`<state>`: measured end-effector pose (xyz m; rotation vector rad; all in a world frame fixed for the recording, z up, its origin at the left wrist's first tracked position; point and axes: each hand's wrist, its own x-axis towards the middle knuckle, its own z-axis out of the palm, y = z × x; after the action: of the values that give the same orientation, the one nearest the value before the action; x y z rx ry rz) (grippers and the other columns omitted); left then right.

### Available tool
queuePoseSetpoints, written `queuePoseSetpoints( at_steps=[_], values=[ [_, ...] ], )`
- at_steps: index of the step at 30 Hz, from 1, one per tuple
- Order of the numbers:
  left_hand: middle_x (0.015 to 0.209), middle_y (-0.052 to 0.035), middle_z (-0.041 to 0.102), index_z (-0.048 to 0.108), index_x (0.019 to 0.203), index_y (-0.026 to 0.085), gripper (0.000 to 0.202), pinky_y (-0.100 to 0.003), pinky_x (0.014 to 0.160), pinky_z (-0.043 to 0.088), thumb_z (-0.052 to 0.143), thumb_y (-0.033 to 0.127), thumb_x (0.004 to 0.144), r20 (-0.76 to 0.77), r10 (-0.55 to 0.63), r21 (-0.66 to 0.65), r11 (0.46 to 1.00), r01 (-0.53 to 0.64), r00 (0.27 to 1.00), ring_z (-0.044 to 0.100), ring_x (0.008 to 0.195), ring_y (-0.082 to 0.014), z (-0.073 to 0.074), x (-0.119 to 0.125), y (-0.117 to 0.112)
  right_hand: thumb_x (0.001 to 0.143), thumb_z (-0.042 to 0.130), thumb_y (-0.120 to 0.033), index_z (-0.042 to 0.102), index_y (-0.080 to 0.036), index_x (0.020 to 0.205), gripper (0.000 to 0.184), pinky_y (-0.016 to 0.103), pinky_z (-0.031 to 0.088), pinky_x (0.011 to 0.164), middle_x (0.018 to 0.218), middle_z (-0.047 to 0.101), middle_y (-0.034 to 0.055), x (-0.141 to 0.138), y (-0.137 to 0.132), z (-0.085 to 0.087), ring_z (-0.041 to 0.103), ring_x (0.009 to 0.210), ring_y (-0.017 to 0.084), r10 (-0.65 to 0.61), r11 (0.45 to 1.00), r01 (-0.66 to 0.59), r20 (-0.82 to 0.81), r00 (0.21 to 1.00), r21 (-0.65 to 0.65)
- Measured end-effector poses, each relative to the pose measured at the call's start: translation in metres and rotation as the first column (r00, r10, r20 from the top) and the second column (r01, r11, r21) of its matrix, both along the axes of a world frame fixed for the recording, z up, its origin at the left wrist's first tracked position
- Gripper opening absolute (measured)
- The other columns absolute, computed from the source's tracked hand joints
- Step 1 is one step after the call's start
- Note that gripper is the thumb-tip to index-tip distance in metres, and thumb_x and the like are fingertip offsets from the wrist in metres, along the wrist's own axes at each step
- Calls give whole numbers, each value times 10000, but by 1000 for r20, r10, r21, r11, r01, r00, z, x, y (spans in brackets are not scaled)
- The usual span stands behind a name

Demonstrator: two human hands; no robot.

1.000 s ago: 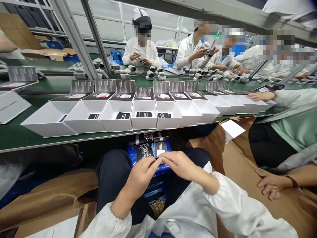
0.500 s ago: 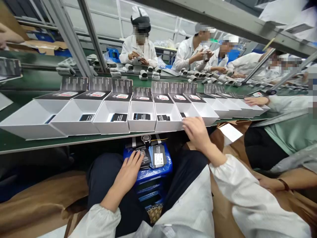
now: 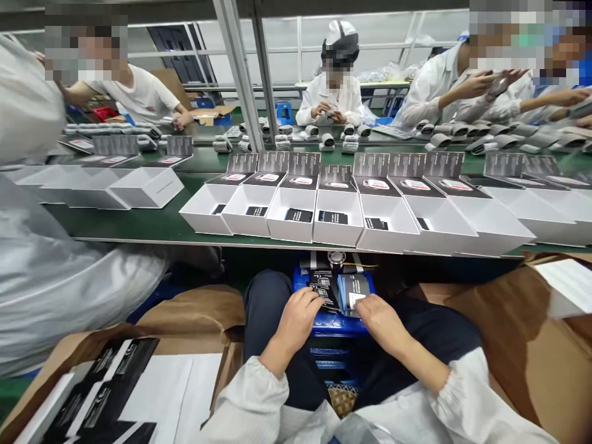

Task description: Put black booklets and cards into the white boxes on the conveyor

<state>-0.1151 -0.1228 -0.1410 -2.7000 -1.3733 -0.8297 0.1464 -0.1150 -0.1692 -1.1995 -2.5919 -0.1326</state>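
My left hand (image 3: 295, 319) lies with its fingers over a stack of black printed leaflets (image 3: 322, 280) on a blue plastic stool (image 3: 333, 325) between my knees. At the near right corner of a neighbouring stack of dark cards with blue edges (image 3: 351, 285), my right hand (image 3: 385, 324) has its fingers bent closed on a card; its thumb is mostly hidden. A wristwatch-like round object (image 3: 337, 259) sits behind the stacks. On the bench ahead stands a row of open white boxes (image 3: 292, 223) with black printed lids raised. Several of them hold a dark card inside.
More open white boxes (image 3: 147, 188) stand on the green bench (image 3: 139, 229) at left. A carton (image 3: 189, 311) with black-and-white packaging is by my left leg; brown paper (image 3: 522, 320) lies at right. Co-workers handle grey rolled items across the bench, below a metal post (image 3: 238, 74).
My right hand has come down from the row of boxes to the card stack on the stool. My left hand stays at the leaflets. The view has turned left.
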Motion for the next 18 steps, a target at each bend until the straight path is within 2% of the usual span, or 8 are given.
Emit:
queuePoseSetpoints(
  at_steps=[3,6,9,12,15,16,18],
  values=[
    [960,-72,695,661,1026,165,230,-347,859,574,442,129,969,101,-70,79,995,62,992,636,952,-197,15,0,-12,949,530,-109,653,-166,778,219,310,463,746,748,675,56,-2,8,16,630,725,208,-79,984,73,-30,996,-163],
    [925,-73,683,644,1047,153,238,-311,767,571,416,130,982,111,-167,119,981,154,980,628,872,-183,33,5,-17,980,552,-197,691,-189,854,188,284,472,765,837,726,48,-3,8,47,672,784,197,-159,943,123,-91,983,-310],
    [955,-75,682,622,1138,163,261,-292,759,562,426,104,976,137,-253,174,958,228,958,632,883,-176,51,18,-10,1022,499,-254,689,-209,1010,195,259,490,762,917,740,41,-5,-8,87,692,834,182,-172,950,97,-234,957,-298],
    [1007,-70,681,596,1208,180,303,-283,816,555,489,67,947,228,-337,240,929,283,913,640,925,-166,73,45,0,1042,445,-267,640,-204,1111,216,259,513,753,919,732,36,-7,-30,124,691,818,172,-81,983,19,-338,938,-184],
    [1052,-70,674,557,1270,181,372,-286,872,558,554,59,918,303,-382,344,898,274,873,650,974,-165,100,72,6,1036,395,-189,604,-171,1157,242,280,529,782,982,730,67,8,-36,155,688,862,176,29,998,-5,-388,921,63],
    [1099,-80,667,544,1290,182,402,-300,903,558,581,68,907,308,-385,382,888,257,870,650,1015,-175,108,76,10,1027,397,-160,600,-168,1170,248,291,528,808,1017,728,75,21,-30,165,684,894,177,56,985,13,-396,916,170],
    [1201,-99,637,537,1313,194,454,-347,986,536,632,89,882,292,-358,444,872,206,887,633,1108,-205,124,72,23,1009,425,-124,606,-180,1184,258,327,510,883,1071,725,79,60,-6,184,671,964,185,58,920,112,-412,909,376]
  ],
)
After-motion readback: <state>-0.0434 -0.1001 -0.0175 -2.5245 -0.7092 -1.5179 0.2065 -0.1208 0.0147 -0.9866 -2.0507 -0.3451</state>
